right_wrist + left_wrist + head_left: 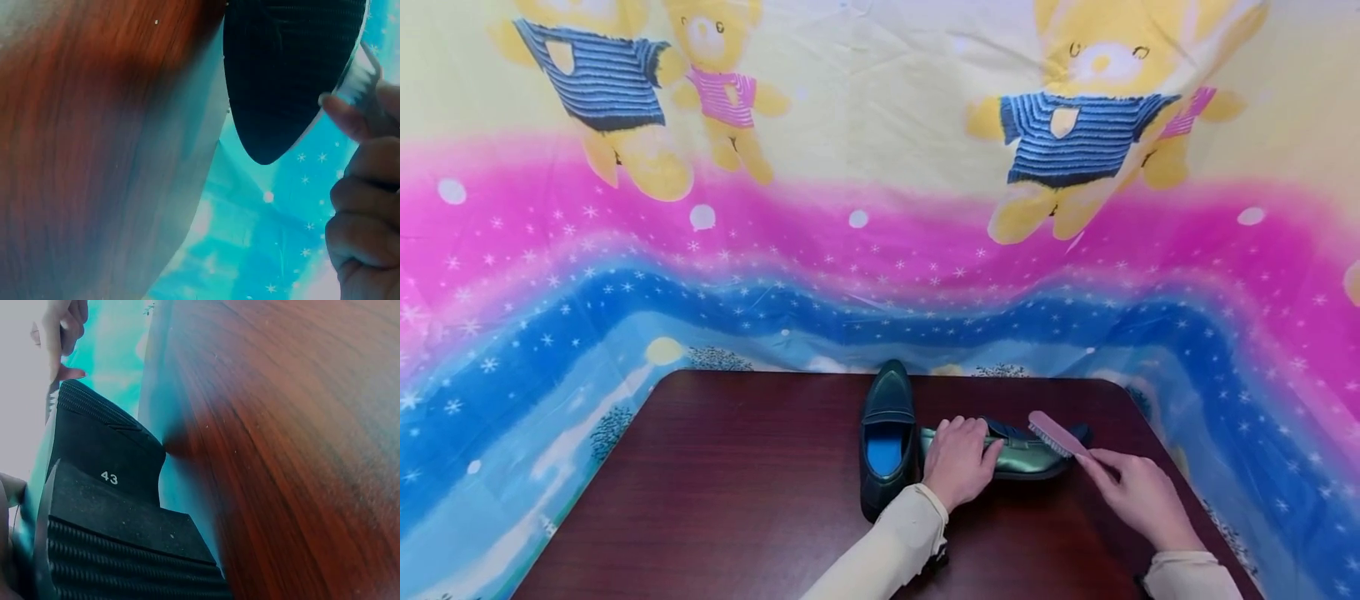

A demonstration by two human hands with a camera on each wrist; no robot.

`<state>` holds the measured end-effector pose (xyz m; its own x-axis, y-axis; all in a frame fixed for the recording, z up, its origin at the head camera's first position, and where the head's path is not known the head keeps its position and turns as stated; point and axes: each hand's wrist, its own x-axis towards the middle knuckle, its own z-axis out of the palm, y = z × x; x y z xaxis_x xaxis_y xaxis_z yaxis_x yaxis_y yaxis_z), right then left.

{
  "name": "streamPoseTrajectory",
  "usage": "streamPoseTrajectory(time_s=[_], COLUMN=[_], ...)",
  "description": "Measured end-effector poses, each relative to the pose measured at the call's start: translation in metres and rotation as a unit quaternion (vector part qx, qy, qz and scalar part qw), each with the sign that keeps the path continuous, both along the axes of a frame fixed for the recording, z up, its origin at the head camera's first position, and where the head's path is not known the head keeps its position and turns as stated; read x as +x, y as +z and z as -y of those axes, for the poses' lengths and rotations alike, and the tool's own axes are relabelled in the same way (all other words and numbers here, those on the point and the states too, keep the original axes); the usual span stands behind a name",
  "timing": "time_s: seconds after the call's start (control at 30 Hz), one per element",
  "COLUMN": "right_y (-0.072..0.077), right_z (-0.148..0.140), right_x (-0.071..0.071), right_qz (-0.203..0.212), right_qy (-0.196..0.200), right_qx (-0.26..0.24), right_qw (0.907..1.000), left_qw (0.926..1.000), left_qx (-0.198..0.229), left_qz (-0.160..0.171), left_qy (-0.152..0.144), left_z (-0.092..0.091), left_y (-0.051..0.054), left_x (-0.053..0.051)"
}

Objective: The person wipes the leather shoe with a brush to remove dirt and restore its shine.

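My left hand grips the heel end of a dark green loafer, whose toe points right. Its black sole, marked 43, shows in the left wrist view, and the shoe appears lifted off the table. In my right hand is the handle of a pinkish brush with pale bristles, held against or just over the shoe's upper near the toe. The right wrist view shows the toe end of the sole beside my curled fingers. A second loafer with a blue insole stands upright to the left, toe away.
Both shoes are at the far part of a dark reddish-brown wooden table with rounded corners. Behind and around it hangs a colourful cloth printed with bears and snowflakes.
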<state>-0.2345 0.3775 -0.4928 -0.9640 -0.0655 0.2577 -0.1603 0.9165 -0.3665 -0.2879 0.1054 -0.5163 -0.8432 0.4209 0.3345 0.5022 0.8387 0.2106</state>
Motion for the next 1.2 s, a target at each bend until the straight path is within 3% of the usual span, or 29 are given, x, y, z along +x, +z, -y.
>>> streamPoseTrajectory(time_s=[0.23,0.53,0.67,0.8,0.93,1.2], right_y=[-0.004,0.000,-0.002,-0.007,-0.011,-0.015], right_z=[-0.022,-0.024,-0.018,-0.009,-0.003,-0.018], right_x=[-0.015,-0.018,-0.014,-0.009,-0.003,-0.007], right_qz=[0.045,0.045,0.000,-0.043,-0.032,-0.013], right_qy=[-0.053,-0.053,-0.031,0.030,0.071,0.018], right_qx=[0.011,0.023,0.007,-0.043,-0.066,-0.042], right_qw=[0.9975,0.9973,0.9995,0.9977,0.9948,0.9989], left_qw=[0.9998,0.9993,0.9990,0.9989,0.9990,0.9993], left_qx=[-0.006,-0.013,-0.018,-0.021,-0.021,-0.017], left_qz=[-0.016,-0.035,-0.040,-0.043,-0.040,-0.033], left_qy=[-0.004,-0.005,-0.006,-0.002,0.000,-0.002], left_z=[0.000,0.000,-0.001,-0.001,0.000,-0.001], left_y=[-0.003,-0.005,-0.007,-0.007,-0.006,-0.004], left_x=[0.000,0.002,0.003,0.003,0.003,0.004])
